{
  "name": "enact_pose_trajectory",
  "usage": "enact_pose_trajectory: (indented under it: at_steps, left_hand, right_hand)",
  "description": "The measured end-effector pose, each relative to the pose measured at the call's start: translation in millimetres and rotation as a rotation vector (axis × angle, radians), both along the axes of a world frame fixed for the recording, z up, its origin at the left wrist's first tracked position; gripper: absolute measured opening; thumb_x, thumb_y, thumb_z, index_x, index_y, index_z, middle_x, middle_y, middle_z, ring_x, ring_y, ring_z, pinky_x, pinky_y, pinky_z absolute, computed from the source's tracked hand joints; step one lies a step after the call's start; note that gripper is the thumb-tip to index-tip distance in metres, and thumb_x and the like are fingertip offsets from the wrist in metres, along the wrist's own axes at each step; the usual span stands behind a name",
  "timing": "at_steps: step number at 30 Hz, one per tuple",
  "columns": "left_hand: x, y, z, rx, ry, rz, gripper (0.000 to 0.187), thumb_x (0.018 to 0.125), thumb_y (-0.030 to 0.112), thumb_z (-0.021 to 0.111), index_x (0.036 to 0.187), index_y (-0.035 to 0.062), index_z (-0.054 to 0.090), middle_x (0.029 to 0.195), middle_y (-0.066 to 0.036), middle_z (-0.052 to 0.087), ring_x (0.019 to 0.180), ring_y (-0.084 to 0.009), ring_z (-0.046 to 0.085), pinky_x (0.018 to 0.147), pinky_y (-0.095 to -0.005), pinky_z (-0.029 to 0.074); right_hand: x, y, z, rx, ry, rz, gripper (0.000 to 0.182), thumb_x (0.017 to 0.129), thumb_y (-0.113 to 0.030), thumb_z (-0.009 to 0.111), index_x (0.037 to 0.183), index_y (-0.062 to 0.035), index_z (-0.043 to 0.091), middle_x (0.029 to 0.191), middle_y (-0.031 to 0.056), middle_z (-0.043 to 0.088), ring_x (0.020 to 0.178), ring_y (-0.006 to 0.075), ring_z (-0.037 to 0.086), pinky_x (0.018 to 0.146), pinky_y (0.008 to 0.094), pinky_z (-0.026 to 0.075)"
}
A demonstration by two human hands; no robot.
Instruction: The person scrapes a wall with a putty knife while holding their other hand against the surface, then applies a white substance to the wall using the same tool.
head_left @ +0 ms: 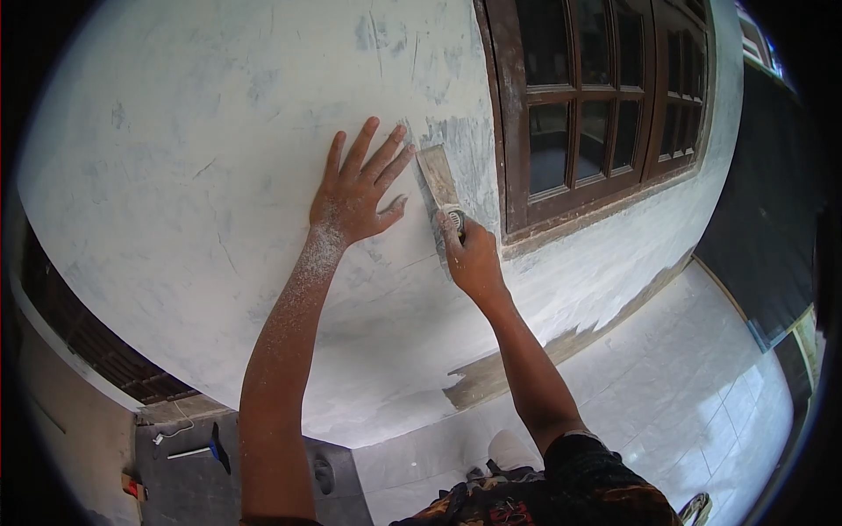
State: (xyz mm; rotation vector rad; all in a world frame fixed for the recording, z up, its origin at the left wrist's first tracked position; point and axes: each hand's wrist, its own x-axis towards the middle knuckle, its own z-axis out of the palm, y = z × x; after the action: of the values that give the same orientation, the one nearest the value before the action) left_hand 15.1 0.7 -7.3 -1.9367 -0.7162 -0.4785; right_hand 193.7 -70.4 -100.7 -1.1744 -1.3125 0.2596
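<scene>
My left hand (pixel 358 193) lies flat with fingers spread on the pale wall (pixel 175 167), white dust covering its back and forearm. To its right, my right hand (pixel 474 259) grips the handle of a putty knife (pixel 438 178). The knife's broad metal blade points up and lies against or very near the wall, just beside my left fingertips. Around the blade the wall shows grey patches where the white coat is scraped or thin. Most of the handle is hidden inside my right fist.
A brown wooden window (pixel 583 105) with glass panes is set in the wall right of the knife. Pale floor tiles (pixel 649 377) run along the wall's foot. A blue-and-black tool with a white handle (pixel 193 452) lies at lower left. A dark sheet (pixel 767 210) hangs at far right.
</scene>
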Motion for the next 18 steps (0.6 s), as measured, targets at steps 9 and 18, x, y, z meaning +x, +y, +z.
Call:
enact_pose_trajectory:
  at_steps: [9,18]
  left_hand:
    - [0.9,-1.7,0.7,-0.009,0.008,0.041,0.081,0.081,0.053,0.064,0.15,0.0239,0.033,0.161,0.002,0.018,0.149,-0.0267,0.009,0.12,-0.0576,0.007]
    - [1.2,-0.9,2.4,0.0,0.011,0.05,0.082,0.081,0.054,0.063,0.151,0.023,0.032,0.161,0.002,0.019,0.149,-0.027,0.009,0.119,-0.0574,0.007]
  right_hand:
    - [4.0,-3.4,-0.2,-0.058,0.015,0.022,0.045,0.097,-0.033,0.056,0.081,0.0089,0.062,0.064,0.0297,0.057,0.064,0.0463,0.062,0.056,0.0482,0.043]
    - [6.4,-2.6,9.4,-0.033,0.039,0.043,0.045,0.098,-0.034,0.056,0.084,0.0076,0.063,0.066,0.0289,0.06,0.067,0.0474,0.062,0.059,0.0479,0.045]
